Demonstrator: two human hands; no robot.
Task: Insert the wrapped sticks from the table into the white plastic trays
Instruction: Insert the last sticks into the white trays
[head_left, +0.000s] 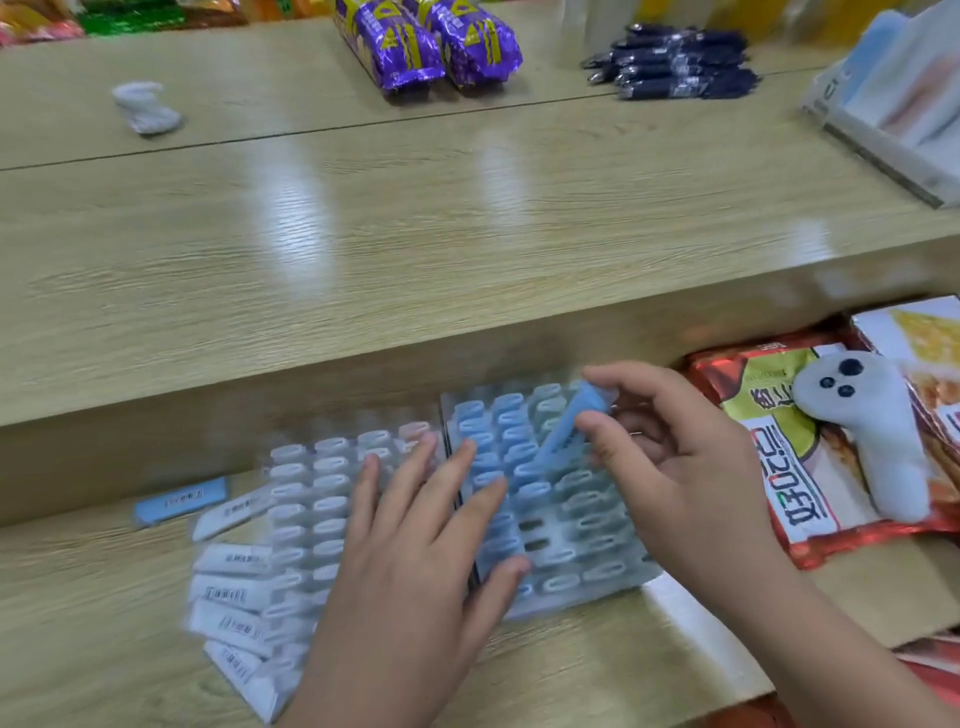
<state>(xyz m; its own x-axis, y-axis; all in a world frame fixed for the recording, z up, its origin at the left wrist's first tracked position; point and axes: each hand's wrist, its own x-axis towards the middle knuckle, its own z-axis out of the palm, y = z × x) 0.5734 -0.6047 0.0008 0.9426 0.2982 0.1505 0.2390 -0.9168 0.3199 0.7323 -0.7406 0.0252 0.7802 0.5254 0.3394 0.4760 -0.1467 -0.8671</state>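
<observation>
Two white plastic trays with rows of oval slots lie side by side on the lower table. The right tray has blue sticks filling its left columns. The left tray holds white ones. My right hand pinches a blue wrapped stick and holds it tilted over the right tray. My left hand lies flat with spread fingers across the seam of the two trays. Several white wrapped sticks lie loose left of the trays, with one blue stick beyond them.
A raised wooden shelf runs behind the trays. On it sit purple snack bags, dark packets and a white cloth. Snack packets and a white plush toy lie to the right.
</observation>
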